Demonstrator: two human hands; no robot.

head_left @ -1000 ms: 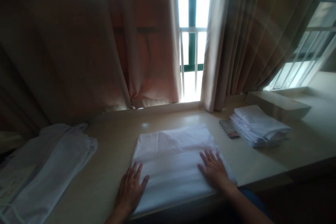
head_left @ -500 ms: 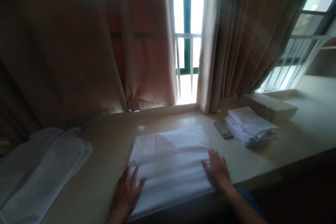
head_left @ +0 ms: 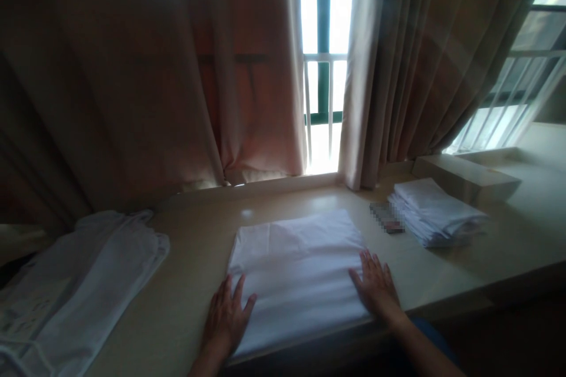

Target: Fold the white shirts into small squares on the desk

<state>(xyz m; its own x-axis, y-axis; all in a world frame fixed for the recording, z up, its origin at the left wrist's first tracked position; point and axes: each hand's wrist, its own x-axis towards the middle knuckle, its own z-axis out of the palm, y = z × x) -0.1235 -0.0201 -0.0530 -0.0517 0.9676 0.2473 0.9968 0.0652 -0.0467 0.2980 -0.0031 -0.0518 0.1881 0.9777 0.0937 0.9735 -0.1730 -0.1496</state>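
Cloth (head_left: 298, 274): white, folded into a flat rectangle, lying on the desk (head_left: 194, 259) at its near edge, centre of view. Left hand (head_left: 226, 319): flat, fingers spread, palm down across the cloth's 7 o'clock corner, part on the cloth and part on the desk; holds nothing. Right hand (head_left: 375, 291): flat, fingers spread, palm down on the cloth's 4 o'clock edge; holds nothing. Pile (head_left: 71, 294): loose white cloths, at 9 o'clock from the folded cloth, well apart, at the desk's left end. Stack (head_left: 435, 212): folded white cloths, at 2 o'clock, near the sill. Small blurred item (head_left: 386, 217): just beside the stack's left side; kind cannot be told. Curtains (head_left: 177, 70): hang at 12 o'clock, parted over a barred window (head_left: 325, 59).
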